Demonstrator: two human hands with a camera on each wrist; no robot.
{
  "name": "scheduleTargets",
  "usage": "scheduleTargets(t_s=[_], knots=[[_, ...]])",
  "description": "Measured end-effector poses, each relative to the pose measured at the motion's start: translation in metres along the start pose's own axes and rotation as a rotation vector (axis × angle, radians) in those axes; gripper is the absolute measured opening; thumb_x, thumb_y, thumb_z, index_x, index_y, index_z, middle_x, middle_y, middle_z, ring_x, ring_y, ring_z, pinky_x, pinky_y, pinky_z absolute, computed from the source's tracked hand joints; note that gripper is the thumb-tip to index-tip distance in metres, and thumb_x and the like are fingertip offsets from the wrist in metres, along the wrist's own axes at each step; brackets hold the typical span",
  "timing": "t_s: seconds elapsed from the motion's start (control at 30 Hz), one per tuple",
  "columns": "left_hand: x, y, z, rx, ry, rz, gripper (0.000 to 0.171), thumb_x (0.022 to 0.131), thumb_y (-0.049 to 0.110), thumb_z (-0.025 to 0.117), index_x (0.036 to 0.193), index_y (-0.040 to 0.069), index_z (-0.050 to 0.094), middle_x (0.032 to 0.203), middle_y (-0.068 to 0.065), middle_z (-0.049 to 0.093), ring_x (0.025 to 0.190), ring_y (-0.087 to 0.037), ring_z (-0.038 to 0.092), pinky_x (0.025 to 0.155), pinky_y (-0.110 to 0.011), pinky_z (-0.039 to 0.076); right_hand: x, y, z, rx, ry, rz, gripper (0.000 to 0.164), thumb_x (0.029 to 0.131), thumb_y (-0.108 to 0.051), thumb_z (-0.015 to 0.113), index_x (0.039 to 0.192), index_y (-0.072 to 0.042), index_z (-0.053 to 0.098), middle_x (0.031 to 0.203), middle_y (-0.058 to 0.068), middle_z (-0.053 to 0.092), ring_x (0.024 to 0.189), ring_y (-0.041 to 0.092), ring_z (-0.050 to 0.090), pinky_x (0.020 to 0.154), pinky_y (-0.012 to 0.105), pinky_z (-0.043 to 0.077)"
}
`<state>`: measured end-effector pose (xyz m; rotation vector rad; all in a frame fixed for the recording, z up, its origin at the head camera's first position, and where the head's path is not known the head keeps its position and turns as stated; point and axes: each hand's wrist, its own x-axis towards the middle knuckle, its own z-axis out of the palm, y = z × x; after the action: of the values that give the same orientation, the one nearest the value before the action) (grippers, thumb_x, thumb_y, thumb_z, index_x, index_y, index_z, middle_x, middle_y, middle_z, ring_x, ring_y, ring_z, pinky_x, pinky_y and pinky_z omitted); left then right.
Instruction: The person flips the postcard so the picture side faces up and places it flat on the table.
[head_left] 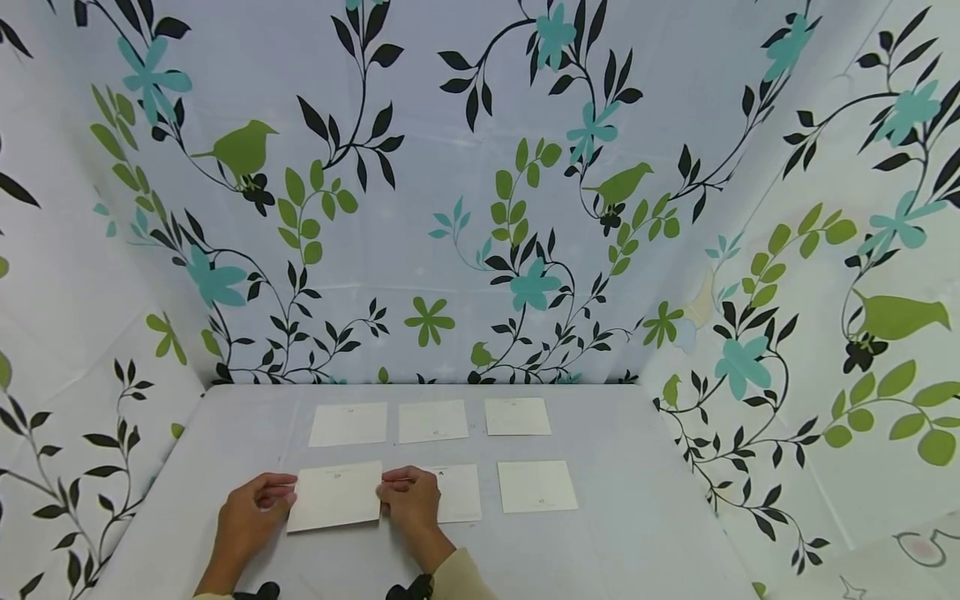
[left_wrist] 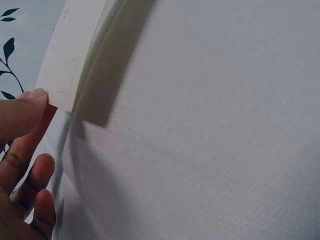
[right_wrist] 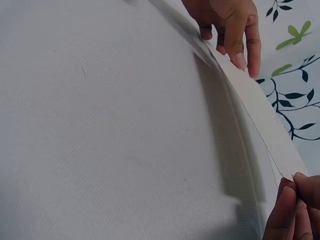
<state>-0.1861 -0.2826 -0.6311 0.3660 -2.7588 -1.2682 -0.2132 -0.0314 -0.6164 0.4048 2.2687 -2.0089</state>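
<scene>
Between my two hands is a cream paper card (head_left: 336,497), the front left one of two rows. My left hand (head_left: 251,515) pinches its left edge between thumb and index finger, while the other fingers stay loosely bent. At the opposite edge, my right hand (head_left: 415,506) pinches it with thumb and fingers. In the left wrist view the card (left_wrist: 64,75) is tilted, with faint printed lines near its corner and a dark shadow on the table below. The right wrist view shows the card (right_wrist: 252,107) nearly edge-on, raised above the tabletop.
Similar cards lie flat: one front middle (head_left: 459,493), partly behind my right hand, one front right (head_left: 537,487), and a back row including a left card (head_left: 348,425), middle card (head_left: 432,422) and right card (head_left: 517,417). Patterned curtains (head_left: 450,208) enclose the white table (head_left: 637,533).
</scene>
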Motion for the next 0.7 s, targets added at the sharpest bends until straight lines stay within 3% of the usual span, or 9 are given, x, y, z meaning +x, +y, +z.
scheduleTargets(t_s=[0.1, 0.47, 0.7], knots=[[-0.001, 0.003, -0.002, -0.016, -0.006, 0.0, 0.025, 0.097, 0.016, 0.076, 0.121, 0.009, 0.076, 0.11, -0.008, 0.08, 0.088, 0.007, 0.062, 0.076, -0.013, 0.048, 0.001, 0.0, -0.003, 0.006, -0.02, 0.002, 0.018, 0.082, 0.005, 0.085, 0.089, -0.01, 0.076, 0.074, 0.001, 0.076, 0.061, 0.009, 0.067, 0.058, 0.024, 0.056], [-0.002, 0.012, -0.008, -0.043, -0.014, -0.016, 0.027, 0.098, 0.014, 0.074, 0.124, 0.009, 0.078, 0.117, -0.009, 0.08, 0.092, 0.0, 0.057, 0.077, -0.014, 0.042, 0.006, -0.003, -0.016, 0.011, -0.144, -0.026, 0.011, 0.086, 0.0, 0.084, 0.092, -0.008, 0.081, 0.082, 0.001, 0.077, 0.071, 0.009, 0.071, 0.068, 0.028, 0.061], [-0.002, 0.015, -0.015, -0.038, -0.042, 0.001, 0.029, 0.098, 0.014, 0.075, 0.127, 0.01, 0.077, 0.124, -0.012, 0.078, 0.095, -0.009, 0.057, 0.079, -0.025, 0.042, 0.01, -0.006, -0.024, 0.029, -0.212, -0.05, 0.009, 0.087, -0.003, 0.084, 0.094, -0.009, 0.083, 0.086, 0.002, 0.079, 0.074, 0.01, 0.073, 0.071, 0.028, 0.062]])
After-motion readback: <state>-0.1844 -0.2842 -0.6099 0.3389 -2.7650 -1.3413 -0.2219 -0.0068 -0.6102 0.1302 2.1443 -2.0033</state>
